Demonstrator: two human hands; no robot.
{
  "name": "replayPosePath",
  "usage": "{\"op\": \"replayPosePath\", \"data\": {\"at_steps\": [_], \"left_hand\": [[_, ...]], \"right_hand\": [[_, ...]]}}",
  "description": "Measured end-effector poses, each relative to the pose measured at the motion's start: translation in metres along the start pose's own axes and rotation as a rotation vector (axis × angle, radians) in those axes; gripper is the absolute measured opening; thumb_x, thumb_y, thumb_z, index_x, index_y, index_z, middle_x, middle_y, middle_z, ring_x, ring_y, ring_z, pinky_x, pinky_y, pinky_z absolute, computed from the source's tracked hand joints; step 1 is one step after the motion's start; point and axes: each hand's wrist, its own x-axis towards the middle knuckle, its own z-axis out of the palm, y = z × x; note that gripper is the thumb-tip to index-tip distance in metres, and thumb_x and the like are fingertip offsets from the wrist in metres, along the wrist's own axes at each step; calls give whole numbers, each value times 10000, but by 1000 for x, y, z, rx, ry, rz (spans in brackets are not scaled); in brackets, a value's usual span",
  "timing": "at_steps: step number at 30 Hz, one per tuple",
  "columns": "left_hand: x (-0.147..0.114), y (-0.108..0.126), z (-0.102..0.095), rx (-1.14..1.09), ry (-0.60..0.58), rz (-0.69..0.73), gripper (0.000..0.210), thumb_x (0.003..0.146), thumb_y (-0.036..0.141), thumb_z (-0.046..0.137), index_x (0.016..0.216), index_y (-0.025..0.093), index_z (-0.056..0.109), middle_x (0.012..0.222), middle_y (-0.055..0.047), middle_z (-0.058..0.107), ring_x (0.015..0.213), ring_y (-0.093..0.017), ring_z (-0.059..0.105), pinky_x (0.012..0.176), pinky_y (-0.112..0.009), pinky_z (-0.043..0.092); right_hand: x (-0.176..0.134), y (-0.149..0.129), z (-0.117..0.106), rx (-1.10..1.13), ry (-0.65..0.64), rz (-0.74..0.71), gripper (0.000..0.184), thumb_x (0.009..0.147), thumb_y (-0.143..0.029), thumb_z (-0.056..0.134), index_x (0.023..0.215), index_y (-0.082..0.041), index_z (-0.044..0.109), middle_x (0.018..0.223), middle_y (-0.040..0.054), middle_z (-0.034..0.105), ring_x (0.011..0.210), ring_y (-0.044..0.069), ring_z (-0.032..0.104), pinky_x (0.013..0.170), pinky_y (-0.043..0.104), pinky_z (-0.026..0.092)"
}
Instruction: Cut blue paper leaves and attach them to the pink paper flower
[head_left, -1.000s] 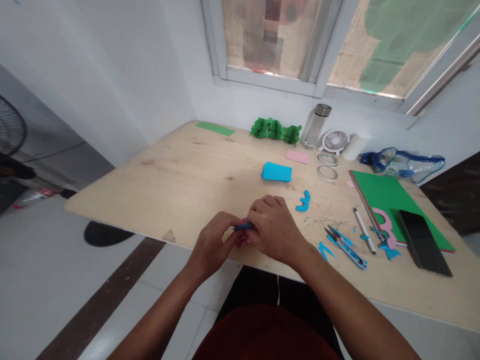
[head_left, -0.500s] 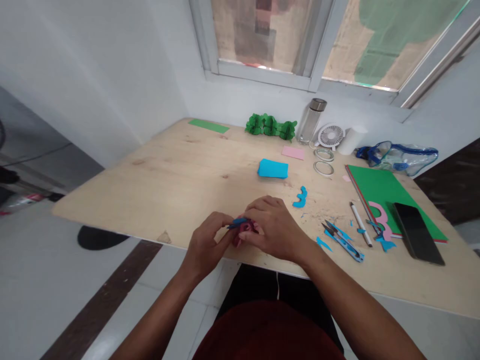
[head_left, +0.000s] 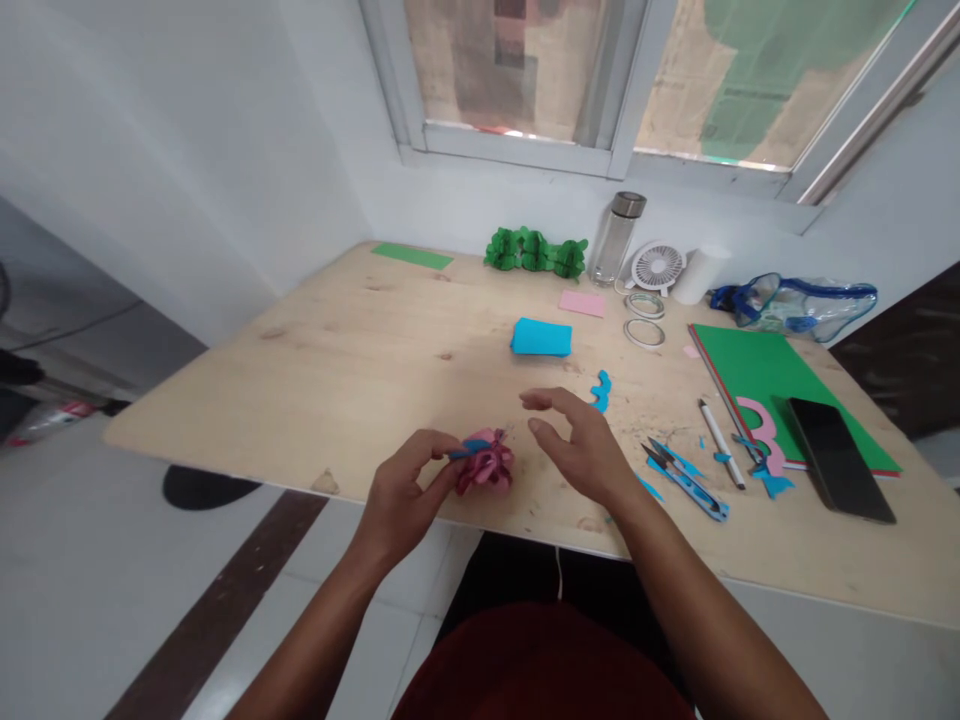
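My left hand (head_left: 412, 485) pinches a pink paper flower (head_left: 491, 465) with a blue paper piece (head_left: 471, 446) at its left side, close above the table's front edge. To the right of the flower, my right hand (head_left: 577, 445) is open and holds nothing, its thumb and fingers apart. Just beyond that hand lies a wavy blue paper cutout (head_left: 601, 390). A folded blue paper stack (head_left: 541, 338) sits further back. Blue-handled thread snips (head_left: 690, 485) rest on the table to the right, among blue scraps.
Along the wall stand a green paper garland (head_left: 534, 252), a glass bottle (head_left: 615, 245), a small white fan (head_left: 657, 267) and a clear pouch (head_left: 814, 305). Tape rolls (head_left: 644, 332), a white pen (head_left: 721, 443), green sheets (head_left: 750, 362) and a phone (head_left: 840, 458) occupy the right side.
My right hand has let go of the pink flower and moved off to the right, its fingers opening. The flower stays in my left hand and now shows more fully.
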Motion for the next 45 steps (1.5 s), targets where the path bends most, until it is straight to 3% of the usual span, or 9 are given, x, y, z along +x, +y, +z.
{"op": "replayPosePath", "data": {"at_steps": [4, 9, 20, 23, 26, 30, 34, 39, 45], "left_hand": [[-1, -4, -1, -2, -3, -21, 56, 836, 239, 553, 838, 217, 604, 807, -4, 651, 758, -156, 613, 709, -289, 493], [-4, -6, -2, -10, -2, -47, 99, 830, 263, 556, 909, 229, 607, 856, -2, 650, 790, -158, 607, 738, -301, 500], [-9, -1, -13, -40, -34, -100, 304, 836, 216, 539, 1138, 252, 528, 1088, -39, 611, 906, -174, 603, 813, -355, 515], [-11, 10, -21, -41, -3, -40, 360, 850, 198, 529, 1203, 251, 481, 1190, -66, 557, 1042, -198, 568, 892, -384, 491], [-8, 24, -26, 54, 11, 105, 414, 840, 171, 553, 1234, 243, 450, 1271, -86, 501, 1190, -231, 482, 1001, -432, 418], [5, 36, -27, 243, -40, 328, 333, 826, 100, 539, 1136, 220, 507, 1285, -101, 490, 1265, -269, 410, 1037, -474, 373], [15, 36, -26, 393, -112, 441, 262, 805, 51, 513, 1010, 205, 567, 1221, -99, 556, 1275, -298, 401, 1028, -498, 360], [20, 34, -25, 420, -145, 449, 279, 802, 58, 486, 1027, 200, 570, 1137, -88, 625, 1220, -291, 466, 1002, -491, 378], [22, 28, -31, 400, -118, 323, 374, 837, 133, 474, 1207, 185, 470, 1195, -108, 582, 1179, -272, 497, 968, -461, 426]], "right_hand": [[-8, 14, 18, 102, -17, 95, 228, 798, -157, 536, 1004, -180, 631, 979, 62, 687, 902, 170, 624, 831, 351, 472], [-8, 8, 36, 196, -42, 124, 209, 764, -160, 595, 964, -193, 647, 922, 40, 686, 853, 159, 614, 790, 310, 466], [-13, 5, 43, 249, 12, 116, 170, 757, -121, 584, 881, -213, 655, 863, 18, 682, 822, 157, 613, 774, 294, 456], [-14, 4, 44, 245, 27, 137, 173, 757, -125, 594, 898, -206, 653, 872, 26, 680, 830, 162, 612, 782, 303, 451], [-15, 1, 45, 244, 38, 153, 142, 763, -141, 603, 874, -213, 654, 862, 20, 680, 829, 165, 611, 781, 308, 447], [-16, -3, 44, 240, 59, 173, 57, 788, -200, 619, 831, -216, 652, 832, 10, 675, 804, 162, 607, 770, 307, 441], [-17, -5, 43, 226, 69, 172, 30, 797, -211, 624, 819, -217, 642, 807, 5, 669, 790, 160, 602, 769, 309, 441], [-20, -3, 46, 226, 91, 153, 46, 802, -196, 608, 833, -211, 638, 818, 14, 672, 809, 165, 608, 770, 309, 447], [-17, -3, 49, 247, 91, 164, 79, 793, -187, 602, 850, -221, 646, 845, 16, 682, 822, 170, 616, 784, 315, 459]]}}
